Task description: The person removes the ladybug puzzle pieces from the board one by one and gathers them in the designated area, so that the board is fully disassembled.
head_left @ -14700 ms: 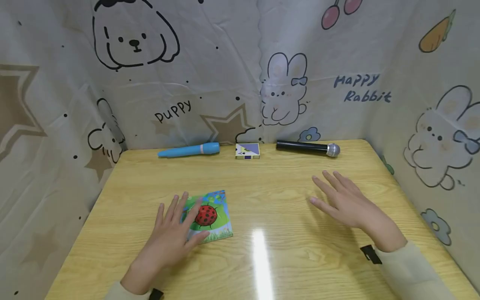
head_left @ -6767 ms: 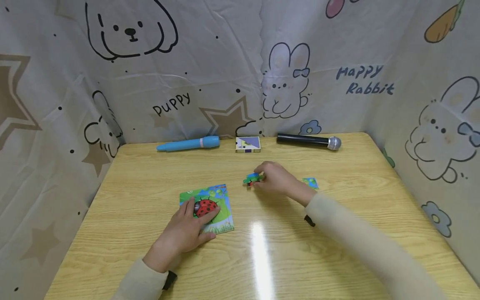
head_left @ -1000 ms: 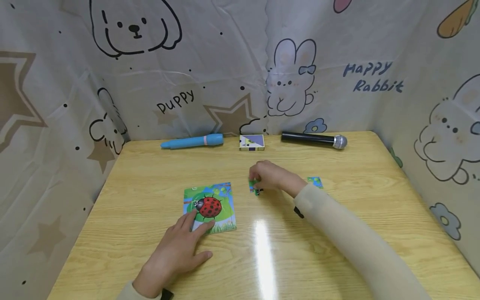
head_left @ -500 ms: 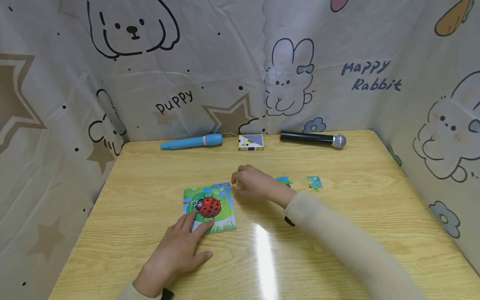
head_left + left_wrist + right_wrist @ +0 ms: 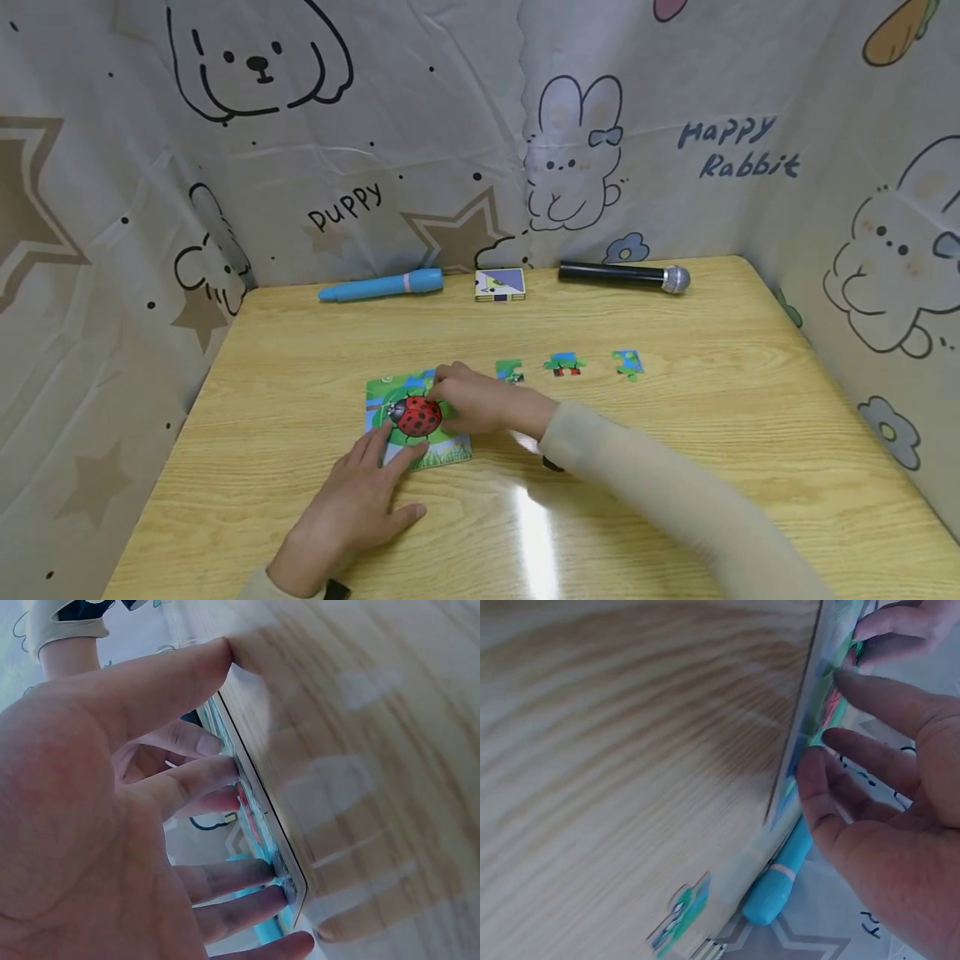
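Observation:
A square ladybug jigsaw puzzle (image 5: 416,417) lies flat at the left middle of the table in the head view. My left hand (image 5: 352,500) rests on its lower left part, fingertips touching the board and thumb on the table. Over its right side reaches my right hand (image 5: 480,402), hiding that part. In the right wrist view, the right fingertips (image 5: 840,739) are bent and spread against the puzzle face, with no piece visible between them. Three loose puzzle pieces lie in a row to the right: a left piece (image 5: 510,370), a middle piece (image 5: 565,364) and a right piece (image 5: 628,364).
Along the table's back edge lie a blue pen-shaped object (image 5: 382,285), a small card box (image 5: 500,285) and a black microphone (image 5: 622,277). A printed cloth (image 5: 450,125) hangs behind and at both sides of the wooden table (image 5: 675,417).
My right hand has let go of the left puzzle piece and moved left and nearer onto the puzzle. My left hand stays put. At the earliest frame no loose pieces lay out.

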